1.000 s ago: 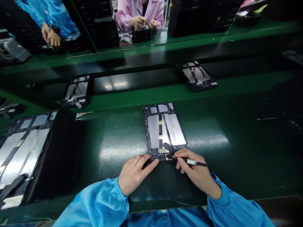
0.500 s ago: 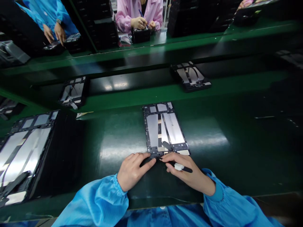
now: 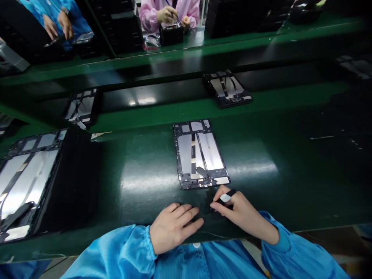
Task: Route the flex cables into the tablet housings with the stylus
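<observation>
Close to the front edge of the green table [image 3: 145,155], a person's left hand [image 3: 176,226] is palm down, fingers loosely spread, with nothing visible in its grasp. The right hand [image 3: 240,213] pinches a slim black-and-white tool [image 3: 225,198], pointing toward the left. Just beyond both, untouched, an opened tablet [image 3: 186,155] lies flat, with tabletop stretching to either side. Farther left, another tablet [image 3: 43,166] tops a dark stack [image 3: 72,186]. Behind, a dark channel [image 3: 133,97] carries more opened tablets [image 3: 228,88].
</observation>
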Tool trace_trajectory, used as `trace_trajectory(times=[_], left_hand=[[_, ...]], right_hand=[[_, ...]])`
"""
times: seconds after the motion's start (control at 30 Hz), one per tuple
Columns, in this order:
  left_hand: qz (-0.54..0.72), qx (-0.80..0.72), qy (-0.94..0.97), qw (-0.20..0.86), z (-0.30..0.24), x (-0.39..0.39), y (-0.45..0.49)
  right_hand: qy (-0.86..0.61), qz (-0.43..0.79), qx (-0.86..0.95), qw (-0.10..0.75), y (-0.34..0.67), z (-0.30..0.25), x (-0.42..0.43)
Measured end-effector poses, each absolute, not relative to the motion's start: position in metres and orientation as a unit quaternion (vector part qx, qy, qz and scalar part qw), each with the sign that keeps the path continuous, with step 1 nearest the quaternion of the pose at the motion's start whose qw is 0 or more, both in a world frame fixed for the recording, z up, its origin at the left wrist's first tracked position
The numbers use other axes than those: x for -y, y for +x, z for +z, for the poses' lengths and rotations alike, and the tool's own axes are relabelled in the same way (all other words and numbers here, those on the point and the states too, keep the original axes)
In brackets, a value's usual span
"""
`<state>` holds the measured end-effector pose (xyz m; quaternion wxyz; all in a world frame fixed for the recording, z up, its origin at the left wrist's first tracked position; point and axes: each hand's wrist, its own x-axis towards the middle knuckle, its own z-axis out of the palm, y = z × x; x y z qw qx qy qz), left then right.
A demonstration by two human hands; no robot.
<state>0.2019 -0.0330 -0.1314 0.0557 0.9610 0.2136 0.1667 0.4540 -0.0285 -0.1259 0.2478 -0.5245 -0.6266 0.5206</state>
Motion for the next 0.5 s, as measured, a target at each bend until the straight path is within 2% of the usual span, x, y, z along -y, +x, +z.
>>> trace_trajectory(times=[0.1,0.33,0.5], left_hand=[[0.178,-0.195,0.963,0.056,-0.134,0.033,0.203],[0.176,-0.203,0.962,0.058,-0.136,0.034,0.206],[0.173,-0.21,0.96,0.061,-0.134,0.035,0.206]], right_hand=[[-0.511,0.479,0.676,0.23,0.452,-0.12,0.027],[-0.495,0.487,0.685,0.217,0.441,-0.12,0.027],[-0.488,0.575,0.597,0.274,0.448,-0.119,0.019]])
